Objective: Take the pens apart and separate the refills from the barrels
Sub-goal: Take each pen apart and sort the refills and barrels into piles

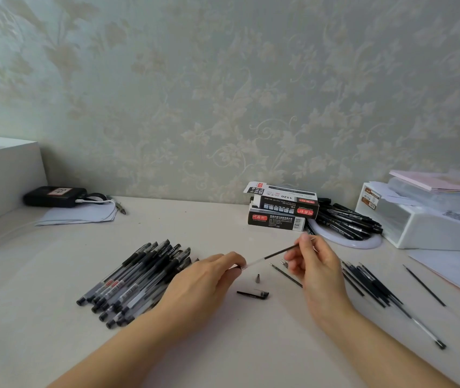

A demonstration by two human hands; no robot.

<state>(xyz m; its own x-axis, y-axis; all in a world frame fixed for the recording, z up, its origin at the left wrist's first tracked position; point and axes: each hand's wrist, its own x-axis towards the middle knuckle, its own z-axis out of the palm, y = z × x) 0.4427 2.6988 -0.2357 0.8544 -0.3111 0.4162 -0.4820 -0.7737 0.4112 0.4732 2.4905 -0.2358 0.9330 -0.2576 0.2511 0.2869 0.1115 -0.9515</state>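
Observation:
My left hand [209, 275] grips the barrel [241, 266] of a pen, most of it hidden under my fingers. My right hand [315, 264] pinches the thin black refill [275, 254], which sticks well out of the barrel's end. Below them on the table lie a small metal tip [258, 278] and a black pen cap [253, 294]. A pile of black gel pens [139, 278] lies to the left of my left hand. A heap of loose refills [369, 284] lies to the right of my right hand.
Two stacked pen boxes [282, 211] stand at the back, with more black pens [346, 219] beside them. A white container [419, 222] with papers sits at the right. A black device [55, 196] on paper lies at the back left. One refill [423, 285] lies apart at the right.

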